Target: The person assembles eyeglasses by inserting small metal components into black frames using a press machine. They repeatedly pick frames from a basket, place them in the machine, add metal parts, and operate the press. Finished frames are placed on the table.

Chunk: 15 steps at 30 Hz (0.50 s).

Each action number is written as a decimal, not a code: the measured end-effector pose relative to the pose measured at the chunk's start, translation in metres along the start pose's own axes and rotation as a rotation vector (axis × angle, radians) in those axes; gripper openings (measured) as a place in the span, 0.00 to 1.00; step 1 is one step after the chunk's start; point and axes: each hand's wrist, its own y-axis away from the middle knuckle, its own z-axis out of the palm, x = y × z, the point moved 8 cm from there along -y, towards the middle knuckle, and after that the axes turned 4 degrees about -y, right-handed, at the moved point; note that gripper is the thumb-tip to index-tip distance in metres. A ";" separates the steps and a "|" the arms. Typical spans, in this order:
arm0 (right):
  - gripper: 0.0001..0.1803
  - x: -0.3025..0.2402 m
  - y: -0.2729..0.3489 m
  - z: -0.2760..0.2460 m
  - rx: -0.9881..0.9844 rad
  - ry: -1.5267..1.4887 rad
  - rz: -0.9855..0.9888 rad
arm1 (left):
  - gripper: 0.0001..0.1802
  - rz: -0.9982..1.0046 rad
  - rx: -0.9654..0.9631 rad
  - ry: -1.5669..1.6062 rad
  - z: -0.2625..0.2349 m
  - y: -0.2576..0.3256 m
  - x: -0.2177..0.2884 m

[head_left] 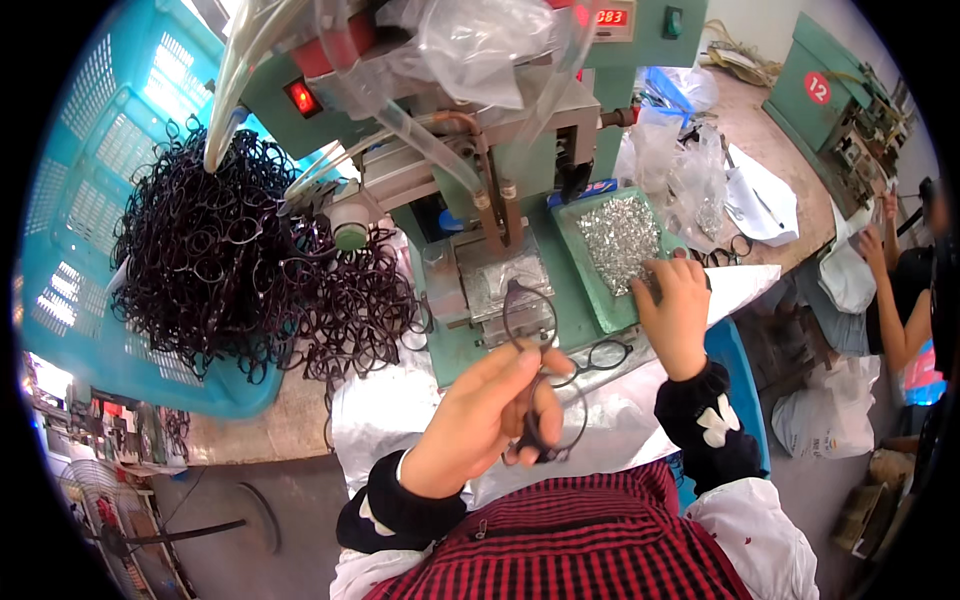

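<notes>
Currently grips 1 dark, round-rimmed eyeglass frame (pixel 533 430) in the left hand (pixel 490 405), with the thumb and fingers closed about its middle and hiding part of it. Holds it in front of the silvery metal fixture block (pixel 497 268) of a green metal machine (pixel 652 60), the upper rim overlapping the block in view; cannot tell of any contact. Reaches with the right hand (pixel 677 312) to the right edge of a green rectangular tray (pixel 617 318) of small silvery metal pieces (pixel 612 240), fingers bent; cannot tell of a piece between the tips. Has a 2nd dark frame (pixel 607 367) lying on the near side of the tray, between the 2 hands. Meets clear plastic tubes (pixel 432 150) and a crumpled clear plastic bag (pixel 480 45) across the machine's upper part, blocking some of it. On the left, faces a tangled heap of dark frames (pixel 220 250) in a light-blue slatted plastic basket (pixel 85 180), plus a smaller pile of frames (pixel 360 310) beside the machine. Right of the tray, faces more clear plastic bags (pixel 660 165) and a white paper sheet (pixel 765 195).
</notes>
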 end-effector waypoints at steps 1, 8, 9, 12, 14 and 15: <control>0.07 -0.001 -0.004 0.004 0.040 0.005 -0.025 | 0.21 0.014 0.021 0.006 -0.002 -0.005 0.003; 0.05 0.006 -0.037 0.014 0.040 -0.227 0.035 | 0.21 0.036 0.106 0.004 -0.009 -0.010 0.007; 0.05 0.012 -0.039 0.021 0.036 -0.275 0.088 | 0.21 0.047 0.087 0.009 -0.009 -0.010 0.007; 0.05 -0.026 -0.033 0.028 0.040 -0.234 -0.171 | 0.21 0.087 0.036 -0.007 -0.012 -0.014 0.008; 0.06 -0.045 -0.031 0.041 -0.107 -0.103 -0.306 | 0.21 0.086 0.037 0.005 -0.013 -0.014 0.003; 0.06 -0.038 -0.033 0.042 -0.105 -0.097 -0.286 | 0.21 0.087 0.039 0.004 -0.012 -0.012 0.003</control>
